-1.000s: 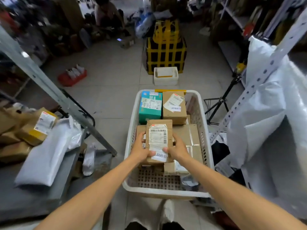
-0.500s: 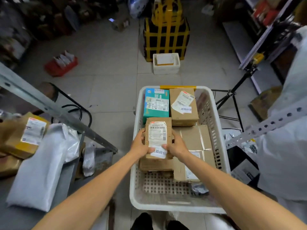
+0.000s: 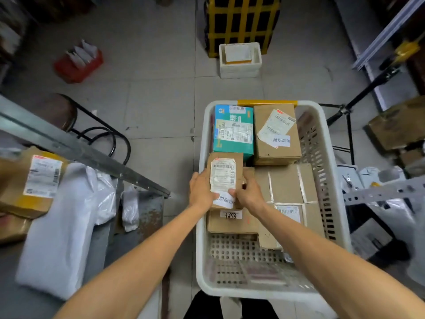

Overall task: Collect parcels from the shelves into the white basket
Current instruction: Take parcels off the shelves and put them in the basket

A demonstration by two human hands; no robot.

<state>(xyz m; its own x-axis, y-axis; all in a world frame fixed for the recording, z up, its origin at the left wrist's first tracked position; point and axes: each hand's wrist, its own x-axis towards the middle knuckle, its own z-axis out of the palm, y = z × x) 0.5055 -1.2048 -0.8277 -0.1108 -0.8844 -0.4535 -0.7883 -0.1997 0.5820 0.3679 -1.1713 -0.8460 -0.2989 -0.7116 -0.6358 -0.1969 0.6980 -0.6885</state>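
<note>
Brown cardboard parcel (image 3: 226, 178) gripped at both sides, my left hand (image 3: 200, 192) and right hand (image 3: 249, 195) fingers curled round it, low inside the white basket (image 3: 331, 171).

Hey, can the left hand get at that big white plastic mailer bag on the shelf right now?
Probably not yet: the left hand helps grip the small brown cardboard parcel over the white basket. Nothing lies on the white plastic mailer bag, so once freed, likely yes.

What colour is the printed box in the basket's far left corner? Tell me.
The box is teal with white labels, seen in the head view.
</note>
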